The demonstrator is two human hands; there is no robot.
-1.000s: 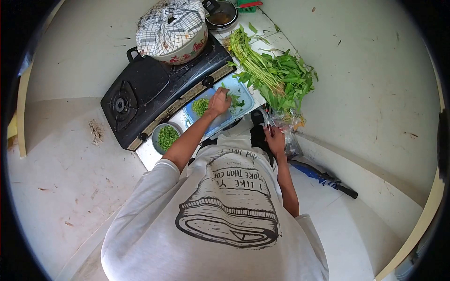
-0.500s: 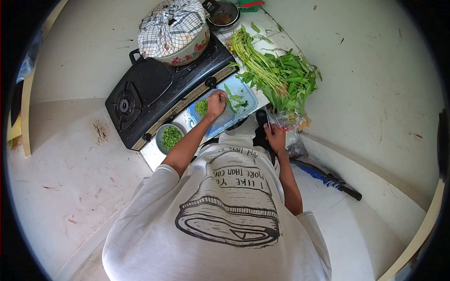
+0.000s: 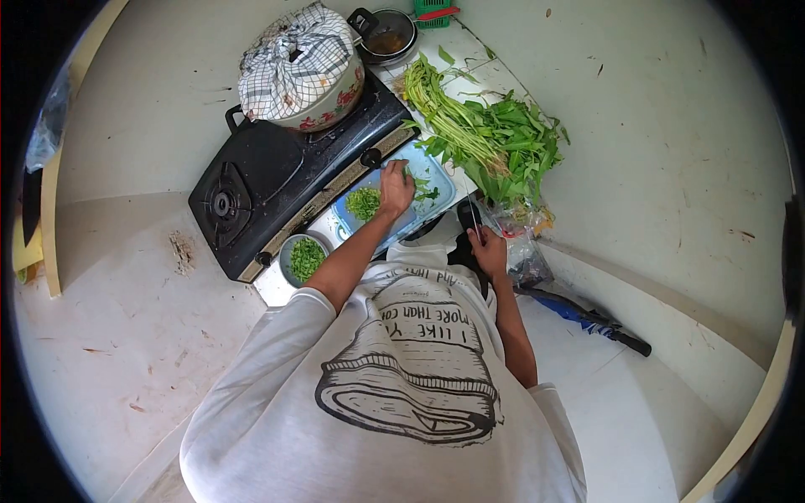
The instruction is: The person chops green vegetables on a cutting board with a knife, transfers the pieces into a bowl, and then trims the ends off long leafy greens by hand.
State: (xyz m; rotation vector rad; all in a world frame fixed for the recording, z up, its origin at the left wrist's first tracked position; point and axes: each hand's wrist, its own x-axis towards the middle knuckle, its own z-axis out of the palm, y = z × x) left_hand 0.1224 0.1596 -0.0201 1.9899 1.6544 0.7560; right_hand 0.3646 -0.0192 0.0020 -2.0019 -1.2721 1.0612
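My left hand (image 3: 397, 189) is over the blue tray (image 3: 375, 178), its fingers bent down at some green leaves (image 3: 426, 188). The fingertips look closed on a few of them, though the back of the hand partly hides this. Beside that hand, a small heap of chopped greens (image 3: 362, 204) lies on the tray. My right hand (image 3: 488, 250) grips a knife (image 3: 476, 220) off the tray's near right side, its blade pointing up and away from me. A grey bowl of chopped greens (image 3: 307, 258) stands left of the tray.
Behind the tray is a black gas stove (image 3: 260, 159) bearing a large flowered pot (image 3: 335, 105) wrapped with a checked cloth (image 3: 293, 63). A pile of leafy stems (image 3: 503, 142) lies at right. A strainer (image 3: 390, 35) sits at the back; a plastic bag (image 3: 528, 243) is near my right hand.
My left hand has shifted slightly on the tray, its fingers now reaching lower among the leaves. The knife stays in my right hand, its blade turned a little. The whole view has moved slightly.
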